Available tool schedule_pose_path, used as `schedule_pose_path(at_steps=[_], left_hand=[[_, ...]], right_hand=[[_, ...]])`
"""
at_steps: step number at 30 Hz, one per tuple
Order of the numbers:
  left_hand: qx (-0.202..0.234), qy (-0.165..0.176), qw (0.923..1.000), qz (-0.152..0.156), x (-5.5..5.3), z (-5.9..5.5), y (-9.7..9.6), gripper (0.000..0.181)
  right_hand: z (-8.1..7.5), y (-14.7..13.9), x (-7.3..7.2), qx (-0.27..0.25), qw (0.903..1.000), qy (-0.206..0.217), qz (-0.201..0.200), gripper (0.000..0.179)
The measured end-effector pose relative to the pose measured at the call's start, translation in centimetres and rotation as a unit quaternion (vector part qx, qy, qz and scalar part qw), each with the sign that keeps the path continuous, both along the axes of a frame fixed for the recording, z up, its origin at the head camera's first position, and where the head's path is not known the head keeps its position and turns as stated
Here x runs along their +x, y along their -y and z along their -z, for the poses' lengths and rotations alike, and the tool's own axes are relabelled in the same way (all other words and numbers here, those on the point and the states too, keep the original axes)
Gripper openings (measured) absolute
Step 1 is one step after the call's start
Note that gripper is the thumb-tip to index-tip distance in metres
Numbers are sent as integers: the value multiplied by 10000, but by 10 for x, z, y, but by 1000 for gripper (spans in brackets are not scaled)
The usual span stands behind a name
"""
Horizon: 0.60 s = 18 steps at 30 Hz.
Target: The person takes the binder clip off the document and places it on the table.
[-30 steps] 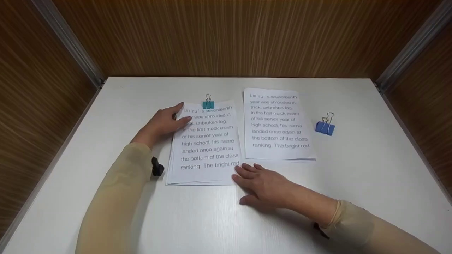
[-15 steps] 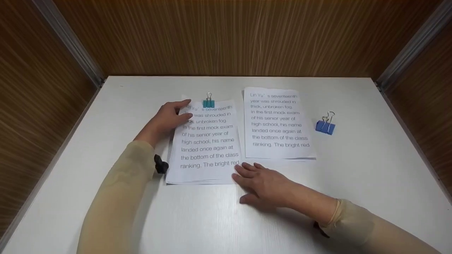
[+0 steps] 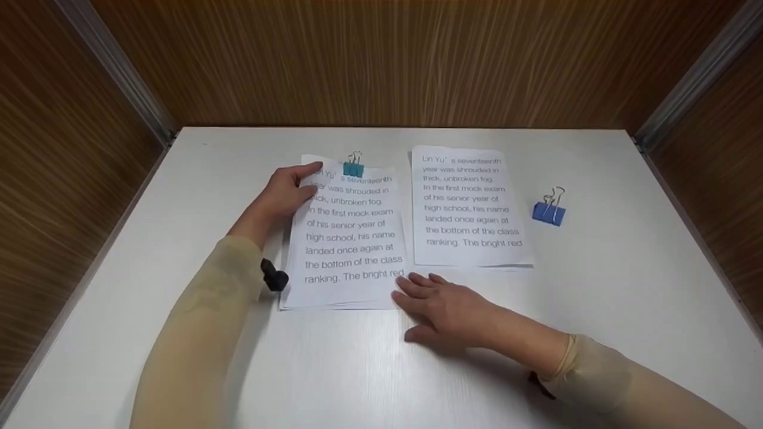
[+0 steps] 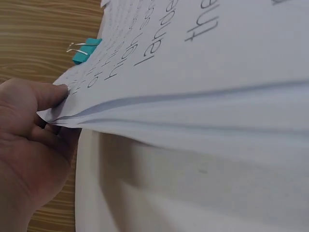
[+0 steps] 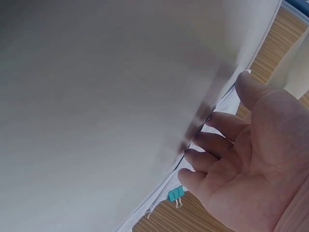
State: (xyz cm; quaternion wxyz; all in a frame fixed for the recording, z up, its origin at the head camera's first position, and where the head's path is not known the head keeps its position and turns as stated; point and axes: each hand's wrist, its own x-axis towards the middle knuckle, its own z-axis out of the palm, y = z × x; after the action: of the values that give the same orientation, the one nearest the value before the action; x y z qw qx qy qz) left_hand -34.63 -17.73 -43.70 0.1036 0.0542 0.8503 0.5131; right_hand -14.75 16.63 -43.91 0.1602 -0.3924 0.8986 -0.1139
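Observation:
A stack of printed paper sheets [image 3: 351, 293] lies left of centre, a teal binder clip [image 3: 353, 170] on its top edge. My left hand [image 3: 281, 193] pinches the stack's upper left corner, thumb on top and fingers underneath. In the left wrist view, that corner is raised and the sheets' edges [image 4: 193, 123] fan slightly apart beside the left hand [image 4: 29, 130]. My right hand [image 3: 450, 313] rests palm down on the table, fingers spread and relaxed, fingertips at the stack's lower right corner. The right wrist view shows the right hand [image 5: 251, 154] with its fingertips against the white tabletop.
A second printed stack [image 3: 471, 255] lies to the right, without a clip. Right of it a blue binder clip [image 3: 549, 214] stands on the white table [image 3: 644, 286]. Wood-grain panels [image 3: 387, 65] enclose the back and sides.
My left hand has shifted slightly right, then lifted the left stack's upper left corner. The teal clip has risen and tilted with it. The right hand has stayed in place.

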Motion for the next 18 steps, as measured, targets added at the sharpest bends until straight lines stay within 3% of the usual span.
schedule_pose_path(at_steps=[8,18], left_hand=[[107,89,9992,-371,16,-20,-5,57],[514,-704,9961,-158,44,-41,-7,55]], right_hand=[[-2,0,-1,-35,10000,15,-4,71],[-8,-10,-3,-627,9976,-270,116,66]])
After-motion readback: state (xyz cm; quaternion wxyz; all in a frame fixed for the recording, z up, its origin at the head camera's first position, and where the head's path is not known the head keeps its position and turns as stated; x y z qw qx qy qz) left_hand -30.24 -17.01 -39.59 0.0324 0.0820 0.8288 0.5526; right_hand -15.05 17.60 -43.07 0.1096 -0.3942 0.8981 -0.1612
